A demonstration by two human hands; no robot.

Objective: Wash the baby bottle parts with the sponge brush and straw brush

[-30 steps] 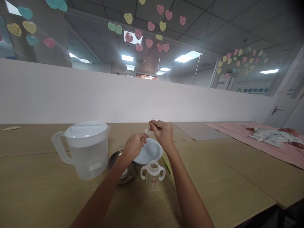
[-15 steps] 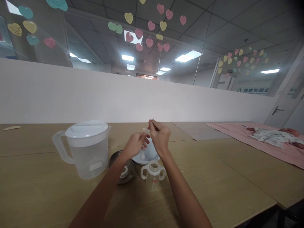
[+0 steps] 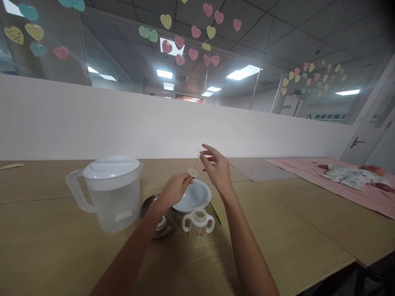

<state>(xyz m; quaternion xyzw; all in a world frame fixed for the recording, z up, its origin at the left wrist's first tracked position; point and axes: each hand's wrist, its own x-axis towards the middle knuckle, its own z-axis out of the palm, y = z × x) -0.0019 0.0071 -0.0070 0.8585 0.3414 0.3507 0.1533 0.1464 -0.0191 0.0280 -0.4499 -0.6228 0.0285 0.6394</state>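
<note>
My left hand (image 3: 177, 187) is closed, pinching a small translucent bottle nipple (image 3: 193, 173) by its rim above a white bowl (image 3: 197, 197). A thin wire brush handle (image 3: 196, 160) with a looped end stands tilted out of the nipple; its lower end is hidden. My right hand (image 3: 218, 166) has its fingers apart beside the loop; whether a fingertip touches the wire I cannot tell. Below the hands stands a clear two-handled baby bottle (image 3: 199, 226), its top uncovered. Partly behind my left forearm, a metal tray (image 3: 168, 232) holds a white ring (image 3: 161, 224).
A lidded plastic pitcher (image 3: 115, 201) stands to the left. A green stick (image 3: 216, 213) lies right of the bowl. Farther right, a doll in patterned clothes (image 3: 347, 176) lies on a pink cloth (image 3: 296, 168). The white wall (image 3: 148, 127) rises behind the table.
My right hand has moved off to the right and its fingers have spread from their pinch on the wire. The nipple in my left hand has come up, and the green stick is now visible.
</note>
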